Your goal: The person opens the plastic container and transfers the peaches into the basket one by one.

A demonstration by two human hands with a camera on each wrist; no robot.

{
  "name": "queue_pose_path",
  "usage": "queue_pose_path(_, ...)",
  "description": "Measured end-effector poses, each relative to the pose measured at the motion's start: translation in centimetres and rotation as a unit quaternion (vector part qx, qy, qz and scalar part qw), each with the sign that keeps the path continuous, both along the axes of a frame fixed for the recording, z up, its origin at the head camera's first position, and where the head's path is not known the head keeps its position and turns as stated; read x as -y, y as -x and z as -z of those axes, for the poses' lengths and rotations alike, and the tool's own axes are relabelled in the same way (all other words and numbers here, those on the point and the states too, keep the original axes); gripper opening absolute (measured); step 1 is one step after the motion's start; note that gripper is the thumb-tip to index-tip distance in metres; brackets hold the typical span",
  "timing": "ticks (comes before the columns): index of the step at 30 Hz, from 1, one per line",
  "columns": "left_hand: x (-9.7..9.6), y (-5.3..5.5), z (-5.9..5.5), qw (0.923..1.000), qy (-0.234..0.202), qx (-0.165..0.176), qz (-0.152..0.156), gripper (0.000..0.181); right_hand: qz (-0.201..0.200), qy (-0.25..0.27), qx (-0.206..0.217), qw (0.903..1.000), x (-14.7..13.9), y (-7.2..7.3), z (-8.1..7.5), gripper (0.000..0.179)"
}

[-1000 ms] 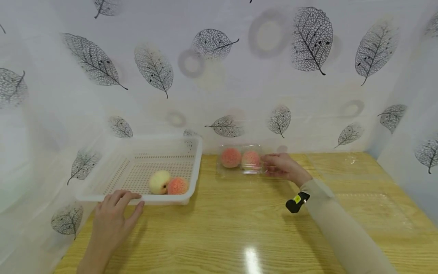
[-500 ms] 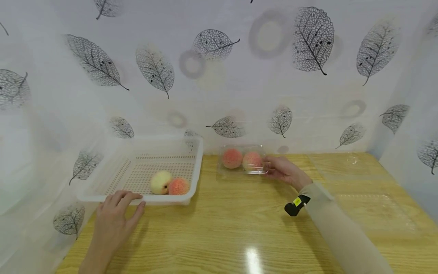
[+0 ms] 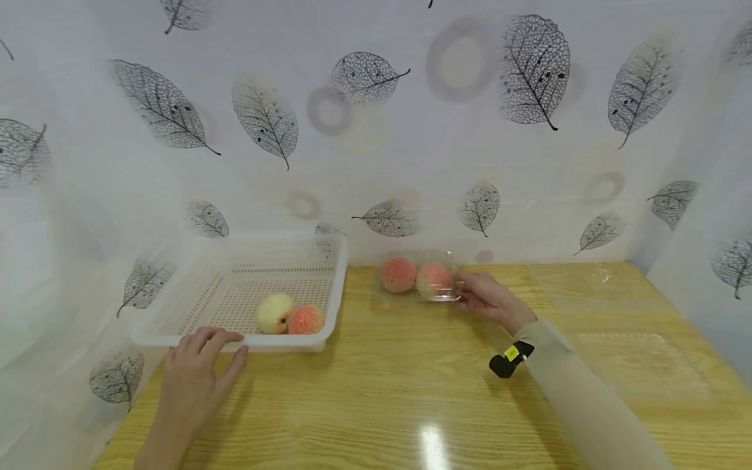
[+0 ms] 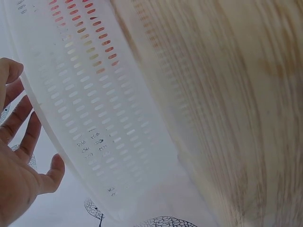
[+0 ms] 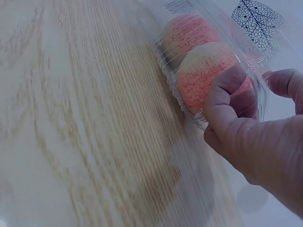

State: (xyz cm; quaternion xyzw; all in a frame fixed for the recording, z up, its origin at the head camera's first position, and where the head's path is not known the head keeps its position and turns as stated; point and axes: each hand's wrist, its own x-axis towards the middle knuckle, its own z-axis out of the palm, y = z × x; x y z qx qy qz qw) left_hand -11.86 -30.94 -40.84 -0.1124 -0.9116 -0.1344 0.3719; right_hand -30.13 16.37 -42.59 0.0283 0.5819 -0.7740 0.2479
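A clear plastic box [image 3: 384,294] with two pink-and-cream peaches [image 3: 398,274] inside sits on the table near the patterned curtain. My right hand [image 3: 490,300] holds the box's right end, with curled fingers [image 5: 222,92] against the end wall and the thumb on the far side in the right wrist view. To the left stands a white plastic basket [image 3: 343,281] holding a pale yellow fruit [image 3: 274,313] and a pink peach [image 3: 306,320]. My left hand [image 3: 196,372] rests its loosely bent fingers on the basket's near rim. The left wrist view shows these fingers along the rim [image 4: 47,127].
Clear plastic pieces, perhaps boxes or lids, lie flat on the right of the wooden table [image 3: 376,405], one in front [image 3: 640,362] and one behind [image 3: 599,284]. A white curtain [image 3: 399,150] with leaf prints encloses the back and sides.
The clear box with its two peaches has shifted slightly right and nearer, and my right hand has moved a little with it. The left hand and basket stay in place.
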Motion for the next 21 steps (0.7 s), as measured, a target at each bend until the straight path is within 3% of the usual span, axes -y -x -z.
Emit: queue_pose_path(21, 0.0, -0.1, 0.0, 0.9999, -0.001, -0.011, 0.000, 0.023, -0.020, 0.011, -0.003, 0.9997, -1.1, -3.1, -0.8, 0.013)
